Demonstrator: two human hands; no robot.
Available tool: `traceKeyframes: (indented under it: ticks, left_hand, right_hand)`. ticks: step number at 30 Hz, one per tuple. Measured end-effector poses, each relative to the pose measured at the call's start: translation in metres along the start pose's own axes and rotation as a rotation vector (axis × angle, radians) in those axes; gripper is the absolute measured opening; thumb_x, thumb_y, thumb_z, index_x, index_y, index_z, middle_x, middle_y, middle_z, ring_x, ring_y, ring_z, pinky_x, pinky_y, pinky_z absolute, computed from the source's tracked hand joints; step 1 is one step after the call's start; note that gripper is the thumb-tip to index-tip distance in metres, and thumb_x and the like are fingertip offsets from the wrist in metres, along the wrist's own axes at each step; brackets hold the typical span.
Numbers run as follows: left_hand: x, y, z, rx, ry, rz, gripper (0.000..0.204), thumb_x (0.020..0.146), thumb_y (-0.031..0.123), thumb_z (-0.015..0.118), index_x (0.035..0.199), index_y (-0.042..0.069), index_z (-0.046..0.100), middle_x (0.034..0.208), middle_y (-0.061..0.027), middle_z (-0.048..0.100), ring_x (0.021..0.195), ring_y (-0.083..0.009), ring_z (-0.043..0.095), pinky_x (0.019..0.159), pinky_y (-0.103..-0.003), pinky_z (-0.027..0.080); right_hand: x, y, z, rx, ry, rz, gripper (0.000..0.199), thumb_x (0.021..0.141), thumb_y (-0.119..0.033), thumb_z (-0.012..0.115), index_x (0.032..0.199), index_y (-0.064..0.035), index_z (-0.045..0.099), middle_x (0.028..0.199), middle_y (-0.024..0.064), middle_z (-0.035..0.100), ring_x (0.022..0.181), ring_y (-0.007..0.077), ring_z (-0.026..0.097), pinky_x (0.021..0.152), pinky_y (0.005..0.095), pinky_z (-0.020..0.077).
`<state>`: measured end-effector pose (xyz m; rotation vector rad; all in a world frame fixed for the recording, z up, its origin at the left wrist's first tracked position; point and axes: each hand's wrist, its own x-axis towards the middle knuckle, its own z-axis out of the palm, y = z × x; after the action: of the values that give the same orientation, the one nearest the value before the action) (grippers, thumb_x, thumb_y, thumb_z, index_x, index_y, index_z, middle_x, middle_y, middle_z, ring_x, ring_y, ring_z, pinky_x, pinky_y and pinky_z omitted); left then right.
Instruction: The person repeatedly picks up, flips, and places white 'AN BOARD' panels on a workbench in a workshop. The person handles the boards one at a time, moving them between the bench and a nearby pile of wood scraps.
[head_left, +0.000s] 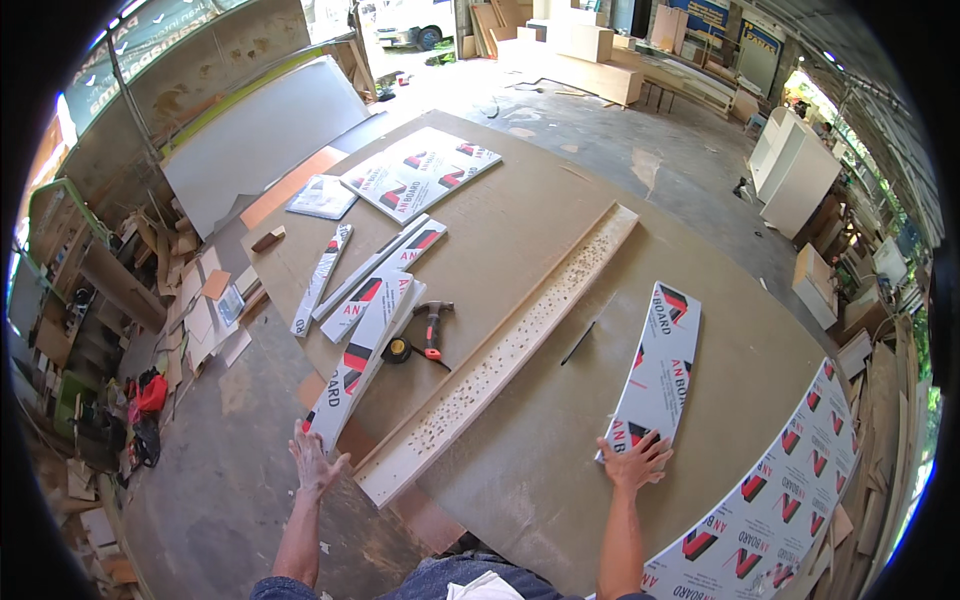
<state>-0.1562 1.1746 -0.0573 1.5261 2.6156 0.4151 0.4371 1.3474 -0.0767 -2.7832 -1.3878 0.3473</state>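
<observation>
Resting splayed on a printed white board (656, 365): right hand (633, 465).

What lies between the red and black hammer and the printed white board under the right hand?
In the head view, a long, pale, speckled wooden plank and a thin black stick lie between the hammer and the board.
</observation>
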Motion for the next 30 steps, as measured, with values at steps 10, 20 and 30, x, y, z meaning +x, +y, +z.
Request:
traceKeyframes:
  ticks: [10,20,30]
  left_hand:
    - [0.074,-0.019,-0.004,0.093,-0.322,-0.136,0.101,0.064,0.024,0.083,0.147,0.007,0.029,0.129,-0.0252,0.056,0.122,-0.0419,0.058,0.104,-0.051,0.046]
    - [0.086,-0.02,-0.01,0.028,-0.259,0.044,0.084,0.059,0.026,0.087,0.126,0.003,0.043,0.112,-0.0248,0.065,0.107,-0.0435,0.065,0.093,-0.048,0.053]
    - [0.082,-0.018,0.0,-0.03,-0.18,0.016,0.089,0.053,0.022,0.09,0.127,0.006,0.043,0.107,-0.0233,0.068,0.104,-0.0425,0.066,0.092,-0.048,0.053]
  right_hand:
    - [-0.125,0.026,0.018,0.001,-0.077,0.007,0.148,0.061,-0.096,0.058,0.161,-0.0023,0.003,0.166,0.0282,-0.003,0.152,0.0504,-0.002,0.109,0.0787,0.0174]
    - [-0.209,0.028,0.04,0.079,-0.047,-0.006,0.132,0.071,-0.091,0.054,0.16,-0.0011,0.015,0.166,0.0281,0.002,0.152,0.05,-0.001,0.109,0.0786,0.0154]
    - [-0.373,0.202,0.11,0.928,0.199,0.142,0.034,0.099,-0.026,0.055,0.095,0.0034,0.07,0.09,0.0159,0.071,0.084,0.0302,0.07,0.076,0.0394,0.0547]
